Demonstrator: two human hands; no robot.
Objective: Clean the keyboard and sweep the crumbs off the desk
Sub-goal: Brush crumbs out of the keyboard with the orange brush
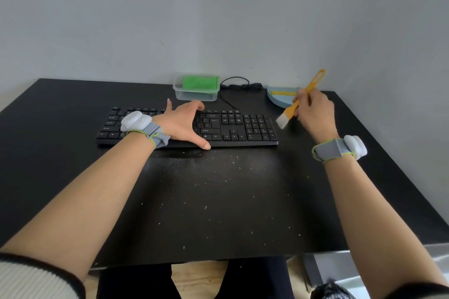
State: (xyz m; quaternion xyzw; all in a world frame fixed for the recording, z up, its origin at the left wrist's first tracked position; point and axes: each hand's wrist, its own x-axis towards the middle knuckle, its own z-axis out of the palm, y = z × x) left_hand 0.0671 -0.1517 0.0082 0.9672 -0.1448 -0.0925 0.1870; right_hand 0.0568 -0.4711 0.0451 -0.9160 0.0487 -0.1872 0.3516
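Head view: a black desk (73, 109) fills the lower two thirds of the frame, with both bare forearms reaching in from the bottom corners.
Keyboard (233, 126): black, lying flat across the centre of the frame, its cable running up toward the wall.
Left hand (181, 124): spans the middle of the keyboard, thumb hooked on the near edge, fingers curled over the far edge, so it grips the board from above.
Right hand (313, 111): right of centre, fingers closed round the orange handle of a brush (295, 107).
Brush: tilted, white bristles at its lower left end, just beside the keyboard's right end; looped handle tip points to the upper right.
Crumbs (233, 162): pale specks scattered over the desk below the keyboard, toward the bottom of the frame.
Dustpan (279, 99): light blue, behind the right hand.
Container (196, 87): clear plastic, green cloth inside, above the keyboard by the wall.
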